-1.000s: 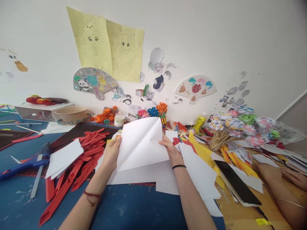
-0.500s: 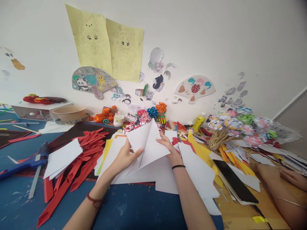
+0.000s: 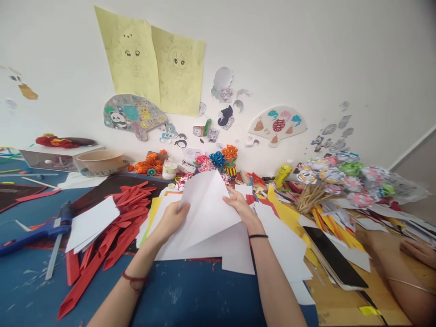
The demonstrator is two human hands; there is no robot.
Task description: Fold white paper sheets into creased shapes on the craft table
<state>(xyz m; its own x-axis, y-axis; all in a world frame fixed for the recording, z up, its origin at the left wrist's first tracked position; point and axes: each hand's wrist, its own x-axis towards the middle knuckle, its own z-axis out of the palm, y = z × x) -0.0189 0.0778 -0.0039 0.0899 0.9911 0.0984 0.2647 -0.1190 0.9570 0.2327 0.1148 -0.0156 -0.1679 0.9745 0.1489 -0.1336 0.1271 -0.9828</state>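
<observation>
Between my two hands is a white sheet of paper (image 3: 207,211), lifted over the table with a crease running down it. My left hand (image 3: 173,220) pinches its left edge, thumb on the near face. At the right edge my right hand (image 3: 240,206) grips the same sheet, with the fingers partly behind it. Below lie more white sheets (image 3: 238,259), and yellow and green-edged paper shows at their left. Folded red paper strips (image 3: 116,231) are heaped left of my left hand, with a small stack of white paper (image 3: 91,225) on top.
A blue glue gun (image 3: 51,229) lies at the left. Toward the right are a black phone (image 3: 335,256), yellow paper (image 3: 282,211) and a bunch of paper flowers (image 3: 327,177). Another person's arm (image 3: 391,259) rests at the right edge. A glue bottle (image 3: 282,175) stands by the wall.
The sheet's left part, folded over to a point before, now lies opened out flatter. My left hand has shifted left to its edge; my right hand stays at the right edge.
</observation>
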